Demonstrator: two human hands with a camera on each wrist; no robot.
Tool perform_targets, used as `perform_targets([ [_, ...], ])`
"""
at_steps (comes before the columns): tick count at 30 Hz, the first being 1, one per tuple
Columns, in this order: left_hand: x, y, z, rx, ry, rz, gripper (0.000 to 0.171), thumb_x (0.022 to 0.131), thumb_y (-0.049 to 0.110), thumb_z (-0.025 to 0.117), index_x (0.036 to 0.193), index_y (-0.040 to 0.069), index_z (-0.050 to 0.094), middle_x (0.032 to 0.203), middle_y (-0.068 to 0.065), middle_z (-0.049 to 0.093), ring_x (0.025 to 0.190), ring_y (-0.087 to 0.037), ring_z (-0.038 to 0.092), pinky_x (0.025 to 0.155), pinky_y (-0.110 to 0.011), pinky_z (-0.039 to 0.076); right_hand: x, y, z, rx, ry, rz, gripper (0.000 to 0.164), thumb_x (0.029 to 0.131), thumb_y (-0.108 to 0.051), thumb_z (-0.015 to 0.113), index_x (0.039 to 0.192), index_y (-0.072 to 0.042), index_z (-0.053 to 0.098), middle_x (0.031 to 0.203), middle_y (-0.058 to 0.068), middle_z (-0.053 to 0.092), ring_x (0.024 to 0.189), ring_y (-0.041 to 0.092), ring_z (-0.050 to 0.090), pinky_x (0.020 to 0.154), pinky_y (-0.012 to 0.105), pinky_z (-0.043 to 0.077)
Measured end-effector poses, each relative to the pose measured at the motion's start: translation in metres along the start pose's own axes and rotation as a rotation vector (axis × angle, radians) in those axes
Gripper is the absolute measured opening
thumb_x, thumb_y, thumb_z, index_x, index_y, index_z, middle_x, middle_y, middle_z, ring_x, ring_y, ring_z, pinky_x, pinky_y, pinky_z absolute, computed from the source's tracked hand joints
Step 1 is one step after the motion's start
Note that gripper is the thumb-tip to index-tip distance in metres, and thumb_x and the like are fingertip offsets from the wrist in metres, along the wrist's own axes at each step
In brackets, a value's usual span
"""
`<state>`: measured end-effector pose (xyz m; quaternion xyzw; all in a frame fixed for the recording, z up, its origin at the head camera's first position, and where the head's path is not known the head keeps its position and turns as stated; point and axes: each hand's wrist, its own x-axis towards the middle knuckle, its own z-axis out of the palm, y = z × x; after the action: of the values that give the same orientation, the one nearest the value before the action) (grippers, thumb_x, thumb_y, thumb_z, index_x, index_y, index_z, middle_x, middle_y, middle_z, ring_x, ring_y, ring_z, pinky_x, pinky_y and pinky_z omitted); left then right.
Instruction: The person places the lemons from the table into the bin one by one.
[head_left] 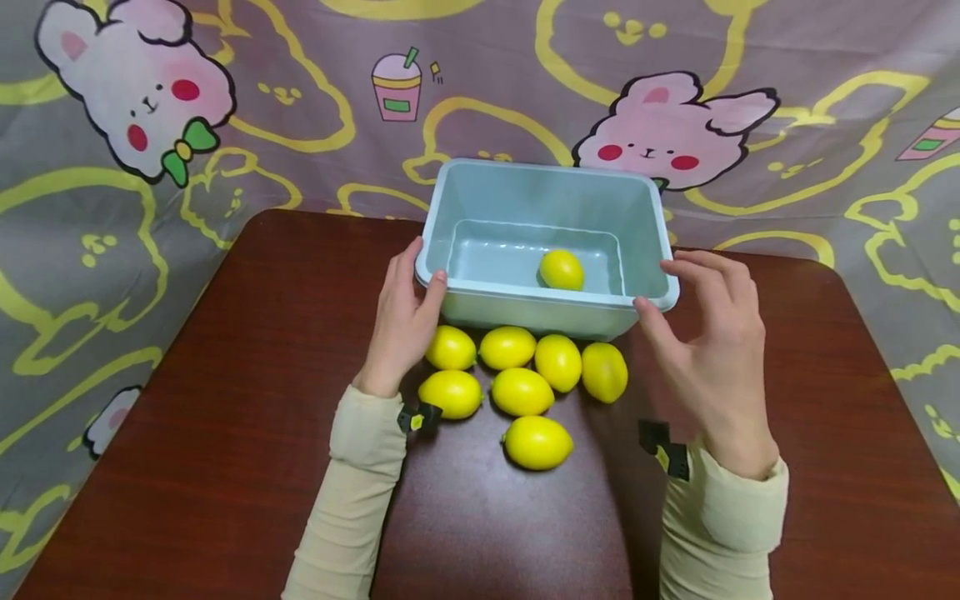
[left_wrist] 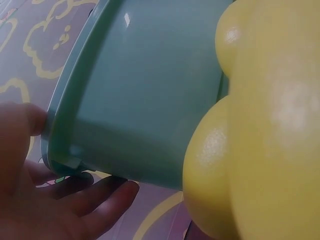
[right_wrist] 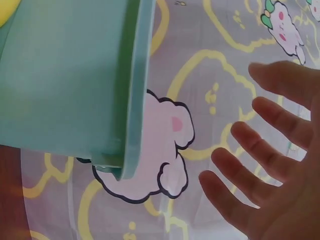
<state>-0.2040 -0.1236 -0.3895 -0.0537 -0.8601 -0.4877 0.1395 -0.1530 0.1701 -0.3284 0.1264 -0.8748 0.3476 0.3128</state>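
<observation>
A light blue-green plastic storage bin [head_left: 540, 312] stands toward the back of the table, with one lemon [head_left: 562, 270] on its floor. At the bin's left front corner, my left hand [head_left: 401, 321] grips the rim, thumb on the edge; the left wrist view shows its fingers [left_wrist: 117, 202] along the end wall. My right hand [head_left: 716, 350] is by the right front corner with fingers spread; the right wrist view shows a gap between its fingertips [right_wrist: 212, 180] and the bin. Several yellow lemons [head_left: 522, 392] lie in loose rows before the bin, the leftmost beside my left wrist.
The dark red-brown table [head_left: 225, 400] reaches out on both sides of the bin. Close behind it hangs a grey-pink curtain [head_left: 495, 50] printed with rabbits and yellow outlines. A single lemon [head_left: 537, 443] lies nearest to me.
</observation>
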Motion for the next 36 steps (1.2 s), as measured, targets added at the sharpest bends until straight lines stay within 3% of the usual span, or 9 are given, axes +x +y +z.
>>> perform_targets([
  [4, 0.001, 0.000, 0.000, 0.006, 0.003, 0.003, 0.058, 0.100, 0.027, 0.048, 0.150, 0.005, 0.029, 0.146, -0.016, 0.039, 0.121, -0.028, 0.046, 0.098, -0.043, 0.047, -0.003, -0.001, -0.004, -0.007, -0.080, 0.009, 0.040, 0.079, -0.007, 0.076, 0.116, 0.000, 0.063, 0.123, 0.018, 0.056, 0.116, 0.033, 0.049, 0.092, 0.045, 0.039],
  [9, 0.001, 0.000, 0.000, 0.014, 0.005, 0.003, 0.058, 0.100, 0.027, 0.048, 0.150, 0.005, 0.030, 0.146, -0.016, 0.039, 0.122, -0.027, 0.046, 0.100, -0.042, 0.046, -0.008, -0.004, -0.012, -0.056, -0.250, 0.045, 0.038, 0.081, -0.010, 0.076, 0.116, -0.003, 0.063, 0.113, 0.015, 0.059, 0.103, 0.030, 0.053, 0.084, 0.043, 0.041],
  [13, 0.001, 0.000, 0.001, 0.009, 0.002, 0.002, 0.058, 0.100, 0.028, 0.048, 0.150, 0.005, 0.029, 0.146, -0.016, 0.039, 0.122, -0.027, 0.046, 0.099, -0.043, 0.046, -0.010, -0.004, -0.017, -0.070, -0.385, 0.057, 0.038, 0.082, -0.013, 0.076, 0.117, -0.007, 0.063, 0.115, 0.012, 0.062, 0.105, 0.029, 0.054, 0.087, 0.048, 0.044],
  [18, 0.001, 0.000, 0.001, 0.001, 0.003, 0.006, 0.059, 0.100, 0.028, 0.049, 0.150, 0.005, 0.029, 0.146, -0.016, 0.039, 0.122, -0.027, 0.046, 0.099, -0.043, 0.046, -0.009, 0.001, -0.014, -0.096, -0.593, 0.105, 0.035, 0.085, -0.019, 0.072, 0.117, -0.010, 0.063, 0.121, 0.011, 0.062, 0.110, 0.031, 0.052, 0.093, 0.052, 0.042],
  [23, 0.001, 0.000, 0.001, 0.005, 0.006, 0.009, 0.058, 0.100, 0.028, 0.048, 0.150, 0.005, 0.029, 0.146, -0.016, 0.039, 0.121, -0.027, 0.046, 0.100, -0.043, 0.046, -0.006, 0.010, -0.005, -0.141, -0.802, 0.181, 0.041, 0.086, -0.025, 0.071, 0.122, -0.007, 0.062, 0.120, 0.014, 0.061, 0.105, 0.031, 0.053, 0.089, 0.052, 0.045],
  [31, 0.001, 0.000, 0.000, 0.002, 0.006, 0.013, 0.058, 0.100, 0.027, 0.048, 0.150, 0.004, 0.029, 0.145, -0.016, 0.039, 0.121, -0.028, 0.046, 0.100, -0.043, 0.045, -0.010, 0.020, 0.015, -0.167, -0.899, 0.219, 0.044, 0.086, -0.023, 0.068, 0.125, -0.005, 0.059, 0.125, 0.017, 0.055, 0.104, 0.033, 0.051, 0.083, 0.047, 0.048],
  [36, 0.000, 0.001, 0.000, -0.002, 0.007, 0.011, 0.058, 0.100, 0.027, 0.049, 0.150, 0.004, 0.029, 0.145, -0.016, 0.039, 0.122, -0.027, 0.046, 0.100, -0.043, 0.045, -0.013, 0.023, 0.024, -0.163, -0.929, 0.271, 0.050, 0.084, -0.022, 0.070, 0.129, -0.006, 0.055, 0.125, 0.018, 0.051, 0.101, 0.035, 0.050, 0.068, 0.040, 0.053],
])
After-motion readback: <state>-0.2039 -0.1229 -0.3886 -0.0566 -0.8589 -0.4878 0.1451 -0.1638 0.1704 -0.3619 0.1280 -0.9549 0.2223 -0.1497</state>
